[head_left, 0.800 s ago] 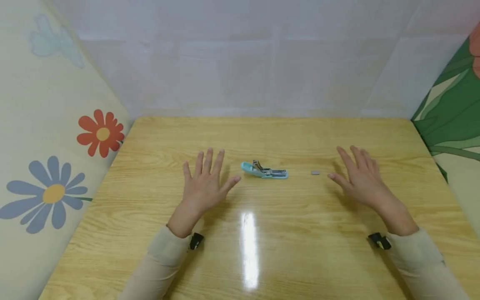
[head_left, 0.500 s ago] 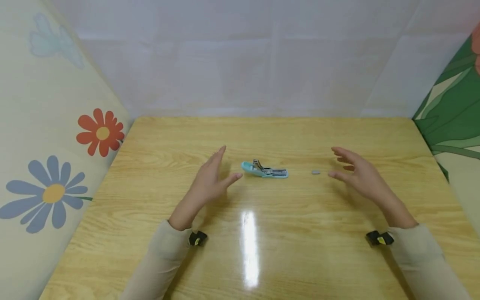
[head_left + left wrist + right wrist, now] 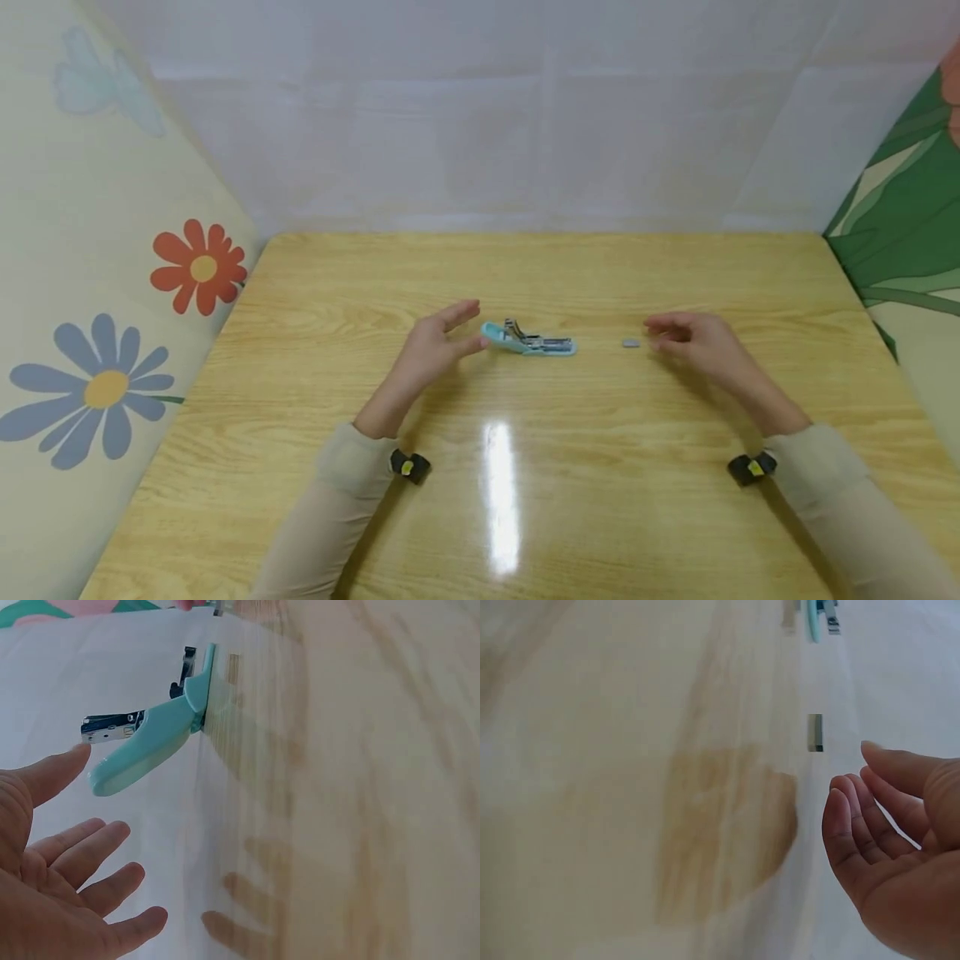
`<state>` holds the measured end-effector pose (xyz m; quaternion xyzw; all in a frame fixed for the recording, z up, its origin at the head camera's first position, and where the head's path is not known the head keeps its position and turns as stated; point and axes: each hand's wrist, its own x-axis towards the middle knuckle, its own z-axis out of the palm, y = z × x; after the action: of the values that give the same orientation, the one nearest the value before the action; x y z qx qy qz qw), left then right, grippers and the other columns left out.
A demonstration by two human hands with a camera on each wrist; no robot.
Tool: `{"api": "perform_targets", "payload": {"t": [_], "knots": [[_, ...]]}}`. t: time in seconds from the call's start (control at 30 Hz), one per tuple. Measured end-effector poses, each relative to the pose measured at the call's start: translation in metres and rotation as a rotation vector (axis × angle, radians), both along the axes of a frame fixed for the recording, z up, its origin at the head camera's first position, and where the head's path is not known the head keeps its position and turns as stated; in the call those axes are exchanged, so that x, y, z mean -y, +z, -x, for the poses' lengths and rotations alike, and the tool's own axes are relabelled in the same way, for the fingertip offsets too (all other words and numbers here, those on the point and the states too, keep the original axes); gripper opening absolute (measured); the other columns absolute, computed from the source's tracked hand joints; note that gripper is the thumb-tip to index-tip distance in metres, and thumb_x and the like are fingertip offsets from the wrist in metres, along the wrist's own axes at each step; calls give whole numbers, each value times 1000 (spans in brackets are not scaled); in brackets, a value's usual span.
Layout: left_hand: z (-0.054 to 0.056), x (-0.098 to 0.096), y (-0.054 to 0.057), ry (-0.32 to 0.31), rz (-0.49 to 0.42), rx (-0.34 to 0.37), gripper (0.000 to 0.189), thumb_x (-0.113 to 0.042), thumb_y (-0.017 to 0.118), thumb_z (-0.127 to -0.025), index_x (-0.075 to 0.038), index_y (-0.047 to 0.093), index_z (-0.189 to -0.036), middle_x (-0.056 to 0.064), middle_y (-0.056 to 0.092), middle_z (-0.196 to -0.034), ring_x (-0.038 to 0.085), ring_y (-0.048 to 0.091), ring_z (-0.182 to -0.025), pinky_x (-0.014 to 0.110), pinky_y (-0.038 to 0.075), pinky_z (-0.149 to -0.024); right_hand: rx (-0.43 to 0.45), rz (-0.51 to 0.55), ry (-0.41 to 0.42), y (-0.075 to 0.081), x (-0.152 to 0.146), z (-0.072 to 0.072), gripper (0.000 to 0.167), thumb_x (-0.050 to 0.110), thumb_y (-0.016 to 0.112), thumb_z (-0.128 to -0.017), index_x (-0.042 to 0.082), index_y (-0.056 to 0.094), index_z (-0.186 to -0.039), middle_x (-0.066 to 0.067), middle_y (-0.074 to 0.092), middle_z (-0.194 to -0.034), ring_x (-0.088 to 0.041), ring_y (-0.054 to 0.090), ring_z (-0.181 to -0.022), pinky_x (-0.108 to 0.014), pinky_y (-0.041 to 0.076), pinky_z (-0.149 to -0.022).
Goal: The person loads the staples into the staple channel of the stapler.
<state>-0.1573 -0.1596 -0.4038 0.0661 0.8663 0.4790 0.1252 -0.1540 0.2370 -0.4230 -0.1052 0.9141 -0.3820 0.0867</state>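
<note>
A light-blue stapler (image 3: pixel 528 341) lies opened out on the wooden table, its metal magazine and top parts exposed. My left hand (image 3: pixel 437 343) is at its left end, thumb and fingers spread apart around that end with nothing in them. In the left wrist view the stapler (image 3: pixel 154 735) stands beyond the thumb tip, which overlaps its metal part. To the right lies a small grey strip of staples (image 3: pixel 631 343). Close beside the strip, my right hand (image 3: pixel 701 342) has its fingers loosely bent and holds nothing. The right wrist view shows the staple strip (image 3: pixel 815 733) just past the fingertips.
The wooden table (image 3: pixel 600 500) carries a bright light reflection in front of the stapler. A white sheet (image 3: pixel 487 117) hangs behind the table's back edge. Walls with painted flowers (image 3: pixel 105 387) flank both sides. A black wrist camera (image 3: pixel 410 467) sits at the left cuff.
Both hands have moved inward from a flat, spread pose, the left toward the stapler and the right toward the staple strip. The right fingers have bent. Stapler and strip have stayed put.
</note>
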Motion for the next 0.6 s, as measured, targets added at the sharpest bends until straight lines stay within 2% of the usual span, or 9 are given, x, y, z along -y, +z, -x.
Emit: {"api": "perform_targets", "payload": {"t": [0.1,0.17,0.23,0.43,0.6], "knots": [[1,-2,-1,-1,8,0,62,-27,74,-94,-14,50,-150,5,57,-149,29,43,-147,49,37,-119,-6,-41,28,-4,5,3,35,12,69,-96,0,67,-129,-20,73,-119,-33,70,-104,-31,56,-87],[1,-3,-2,0,10,-1,58,-24,74,-94,-13,54,-147,6,60,-146,29,47,-144,48,41,-117,-10,-62,40,-6,8,5,35,14,70,-96,0,68,-128,-18,74,-118,-34,71,-104,-42,57,-90],[2,-4,-3,2,9,2,53,-22,73,-94,-12,57,-144,6,62,-144,29,50,-142,48,43,-115,-17,-75,43,-7,10,6,34,15,71,-95,0,69,-126,-18,75,-117,-33,71,-104,-48,56,-93],[3,-5,-5,2,34,23,47,-22,71,-96,-15,60,-141,6,63,-142,30,52,-140,48,47,-111,-40,-87,55,-10,17,8,31,13,73,-93,-1,72,-121,-17,77,-108,-31,72,-98,-48,56,-91],[4,-6,-4,4,39,36,44,-23,72,-96,-15,63,-139,5,65,-140,29,52,-140,48,47,-111,-63,-118,64,-10,22,8,24,13,75,-91,2,76,-113,-11,77,-99,-24,70,-91,-39,55,-84]]}}
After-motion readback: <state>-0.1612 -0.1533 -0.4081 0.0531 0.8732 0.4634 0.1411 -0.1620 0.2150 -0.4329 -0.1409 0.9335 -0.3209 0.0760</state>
